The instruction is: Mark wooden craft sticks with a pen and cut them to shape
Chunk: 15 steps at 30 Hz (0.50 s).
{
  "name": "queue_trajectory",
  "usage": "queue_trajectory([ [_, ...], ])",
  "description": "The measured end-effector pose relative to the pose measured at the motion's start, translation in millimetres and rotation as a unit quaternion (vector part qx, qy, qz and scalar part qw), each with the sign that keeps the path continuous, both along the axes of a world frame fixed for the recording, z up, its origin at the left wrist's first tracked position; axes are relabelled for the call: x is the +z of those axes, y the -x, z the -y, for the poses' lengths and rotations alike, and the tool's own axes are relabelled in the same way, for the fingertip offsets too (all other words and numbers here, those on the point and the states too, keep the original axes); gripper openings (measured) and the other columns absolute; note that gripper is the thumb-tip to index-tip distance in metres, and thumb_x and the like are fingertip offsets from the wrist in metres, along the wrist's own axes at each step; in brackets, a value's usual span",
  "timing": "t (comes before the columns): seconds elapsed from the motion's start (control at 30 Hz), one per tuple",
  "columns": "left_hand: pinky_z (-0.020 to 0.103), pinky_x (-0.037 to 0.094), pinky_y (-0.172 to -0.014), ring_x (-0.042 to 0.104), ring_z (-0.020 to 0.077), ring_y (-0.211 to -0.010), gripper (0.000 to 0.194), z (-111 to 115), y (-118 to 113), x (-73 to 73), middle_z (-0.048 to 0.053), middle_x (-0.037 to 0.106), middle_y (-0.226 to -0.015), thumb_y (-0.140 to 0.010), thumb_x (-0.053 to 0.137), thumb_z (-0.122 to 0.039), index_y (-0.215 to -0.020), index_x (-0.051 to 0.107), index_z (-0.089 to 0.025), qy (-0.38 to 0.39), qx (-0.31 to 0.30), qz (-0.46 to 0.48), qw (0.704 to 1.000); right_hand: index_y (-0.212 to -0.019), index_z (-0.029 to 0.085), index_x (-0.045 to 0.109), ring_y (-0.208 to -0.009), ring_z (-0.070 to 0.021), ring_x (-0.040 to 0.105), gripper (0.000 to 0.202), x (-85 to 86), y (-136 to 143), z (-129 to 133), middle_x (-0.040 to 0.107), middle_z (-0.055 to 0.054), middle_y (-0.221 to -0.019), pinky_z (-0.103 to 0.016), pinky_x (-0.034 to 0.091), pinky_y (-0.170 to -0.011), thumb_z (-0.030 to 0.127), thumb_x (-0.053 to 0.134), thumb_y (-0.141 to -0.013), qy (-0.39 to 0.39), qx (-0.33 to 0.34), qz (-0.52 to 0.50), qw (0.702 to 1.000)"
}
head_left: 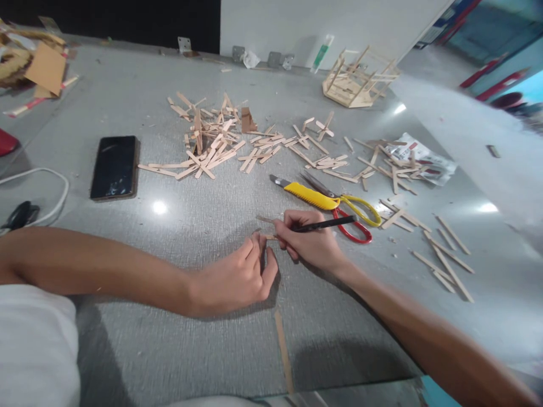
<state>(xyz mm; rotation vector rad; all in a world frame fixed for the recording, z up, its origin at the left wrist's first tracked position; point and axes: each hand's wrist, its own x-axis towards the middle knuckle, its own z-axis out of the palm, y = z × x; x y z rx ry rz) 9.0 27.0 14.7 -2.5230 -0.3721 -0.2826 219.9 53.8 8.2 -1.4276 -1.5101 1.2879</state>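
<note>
My left hand (pixel 237 277) rests on the grey table, its fingers closed on a small wooden stick (pixel 268 237) whose end shows between the two hands. Just right of it, my right hand (pixel 309 240) grips a black pen (pixel 326 224), which slants up to the right. A thin stick piece (pixel 266 219) juts out beyond the right fingertips. Behind the right hand lie a yellow cutter (pixel 311 195) and scissors (pixel 357 233) with one red and one yellow handle. The pen's tip is hidden by the fingers.
Many loose wooden sticks (pixel 216 155) spread across the table's middle and right. A phone (pixel 114 168) and white cable (pixel 63 192) lie left. A stick frame (pixel 352 90), a green-labelled tube (pixel 322 53) and metal brackets stand at the back. A plastic packet (pixel 441 169) is right.
</note>
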Motion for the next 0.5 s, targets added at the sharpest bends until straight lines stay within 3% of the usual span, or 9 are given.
queue_trajectory([
  [0.5,0.036,0.061,-0.092,0.080,0.0316,-0.107,0.032,0.8,0.2,-2.4,0.028,0.078,-0.114,-0.098,0.060,-0.016,-0.121,0.073,0.003,0.012,-0.002,0.010,1.000,-0.057,0.022,0.045,-0.033,-0.0059,0.044,0.048,2.4,0.0,3.4,0.051,0.006,-0.048,-0.020,0.031,-0.033,0.036,0.073,-0.094,-0.022,0.009,0.041,0.999],
])
